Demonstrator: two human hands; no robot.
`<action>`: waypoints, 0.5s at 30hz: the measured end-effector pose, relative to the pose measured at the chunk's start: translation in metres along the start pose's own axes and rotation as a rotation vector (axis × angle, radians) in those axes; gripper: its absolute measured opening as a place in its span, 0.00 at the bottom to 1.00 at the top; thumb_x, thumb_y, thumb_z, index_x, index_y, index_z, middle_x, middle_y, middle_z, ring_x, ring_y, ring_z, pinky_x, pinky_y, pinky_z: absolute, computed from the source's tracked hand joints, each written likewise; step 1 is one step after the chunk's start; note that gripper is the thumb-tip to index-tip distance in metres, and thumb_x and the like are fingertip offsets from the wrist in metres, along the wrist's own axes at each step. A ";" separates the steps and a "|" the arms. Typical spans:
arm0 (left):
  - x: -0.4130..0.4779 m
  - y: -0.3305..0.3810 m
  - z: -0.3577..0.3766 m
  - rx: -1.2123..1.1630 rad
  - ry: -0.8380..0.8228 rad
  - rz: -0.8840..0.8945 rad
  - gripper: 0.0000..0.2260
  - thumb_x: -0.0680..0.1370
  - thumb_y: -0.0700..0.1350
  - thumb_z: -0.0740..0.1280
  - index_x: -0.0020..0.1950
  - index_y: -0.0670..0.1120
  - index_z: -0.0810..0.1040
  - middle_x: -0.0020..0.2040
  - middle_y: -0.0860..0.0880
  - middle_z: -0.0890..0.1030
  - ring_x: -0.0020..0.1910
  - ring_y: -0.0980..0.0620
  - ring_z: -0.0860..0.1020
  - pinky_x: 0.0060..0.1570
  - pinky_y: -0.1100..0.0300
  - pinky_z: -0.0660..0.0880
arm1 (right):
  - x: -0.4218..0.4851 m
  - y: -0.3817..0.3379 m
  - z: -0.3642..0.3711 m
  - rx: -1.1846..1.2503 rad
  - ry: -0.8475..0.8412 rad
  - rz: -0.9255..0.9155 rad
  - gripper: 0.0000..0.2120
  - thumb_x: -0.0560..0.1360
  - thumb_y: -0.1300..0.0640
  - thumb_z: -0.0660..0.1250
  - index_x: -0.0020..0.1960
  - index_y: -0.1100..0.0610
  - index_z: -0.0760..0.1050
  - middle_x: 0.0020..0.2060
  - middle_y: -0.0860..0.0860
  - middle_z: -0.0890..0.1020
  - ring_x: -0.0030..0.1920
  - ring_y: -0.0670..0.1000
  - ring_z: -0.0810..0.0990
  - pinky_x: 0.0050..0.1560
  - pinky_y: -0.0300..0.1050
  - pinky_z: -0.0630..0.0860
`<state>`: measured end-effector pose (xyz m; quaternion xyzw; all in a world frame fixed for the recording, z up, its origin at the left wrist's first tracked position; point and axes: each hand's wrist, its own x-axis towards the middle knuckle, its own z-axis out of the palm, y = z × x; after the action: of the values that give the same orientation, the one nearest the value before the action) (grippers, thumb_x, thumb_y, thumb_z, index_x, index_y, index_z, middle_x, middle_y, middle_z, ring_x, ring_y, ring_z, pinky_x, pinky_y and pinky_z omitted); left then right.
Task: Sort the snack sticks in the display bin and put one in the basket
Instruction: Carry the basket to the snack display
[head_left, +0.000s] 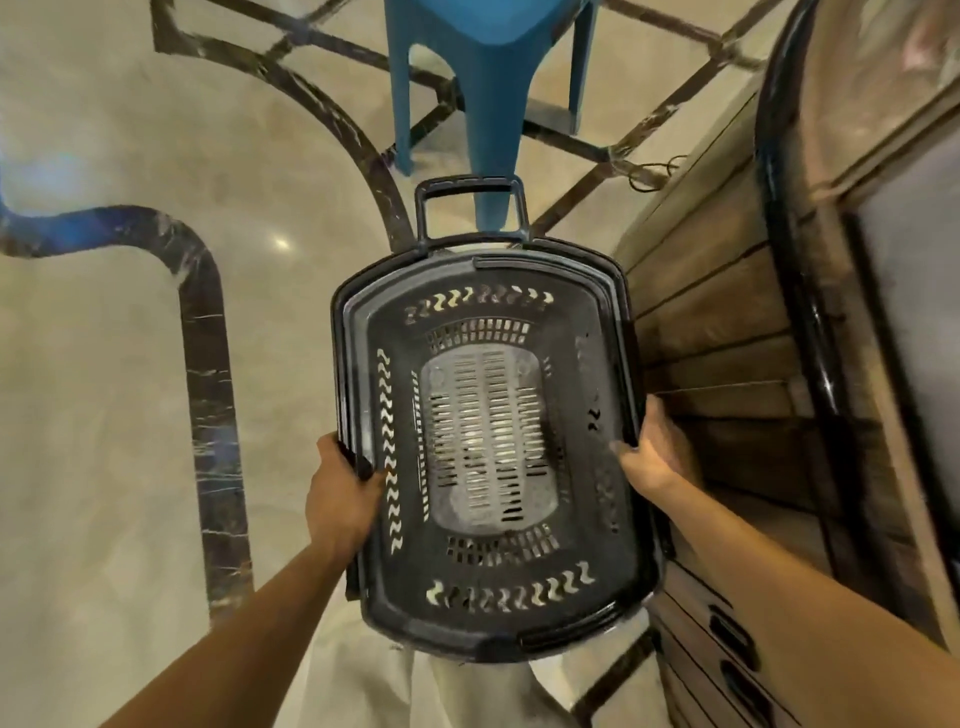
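Note:
A black slotted plastic basket fills the middle of the head view, seen from above, with nothing inside it. It seems nested in a second basket of the same kind; a handle sticks out at its far end. My left hand grips the basket's left rim with the thumb over the edge. My right hand holds the right rim, thumb inside and fingers outside. No snack sticks or display bin are in view.
A blue plastic stool stands on the beige marble floor just beyond the basket. A wooden counter with a glass-topped display runs along the right, close to the basket and my right arm.

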<state>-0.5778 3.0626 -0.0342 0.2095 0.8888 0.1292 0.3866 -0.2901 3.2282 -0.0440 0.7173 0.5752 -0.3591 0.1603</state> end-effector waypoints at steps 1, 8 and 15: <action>0.002 0.000 0.001 0.008 0.001 -0.010 0.23 0.77 0.42 0.73 0.65 0.42 0.63 0.58 0.39 0.80 0.53 0.36 0.81 0.52 0.44 0.77 | 0.002 0.001 0.002 -0.003 -0.003 -0.003 0.37 0.80 0.52 0.67 0.81 0.56 0.51 0.73 0.60 0.70 0.69 0.62 0.73 0.64 0.54 0.72; 0.013 0.005 -0.001 0.131 -0.111 -0.108 0.18 0.79 0.40 0.69 0.59 0.45 0.60 0.60 0.36 0.78 0.54 0.34 0.79 0.52 0.44 0.76 | 0.008 -0.010 -0.007 -0.139 -0.099 0.008 0.36 0.80 0.51 0.68 0.78 0.59 0.52 0.72 0.60 0.70 0.70 0.62 0.72 0.64 0.56 0.73; -0.020 0.074 -0.097 0.628 -0.284 0.100 0.24 0.79 0.56 0.65 0.71 0.46 0.68 0.66 0.43 0.76 0.62 0.41 0.77 0.61 0.46 0.76 | -0.058 -0.084 -0.091 -0.410 -0.191 -0.186 0.29 0.80 0.47 0.65 0.76 0.54 0.60 0.68 0.57 0.71 0.68 0.60 0.72 0.64 0.55 0.72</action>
<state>-0.6166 3.1117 0.0723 0.3777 0.8111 -0.1624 0.4162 -0.3440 3.2695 0.0749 0.5766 0.6817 -0.3142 0.3225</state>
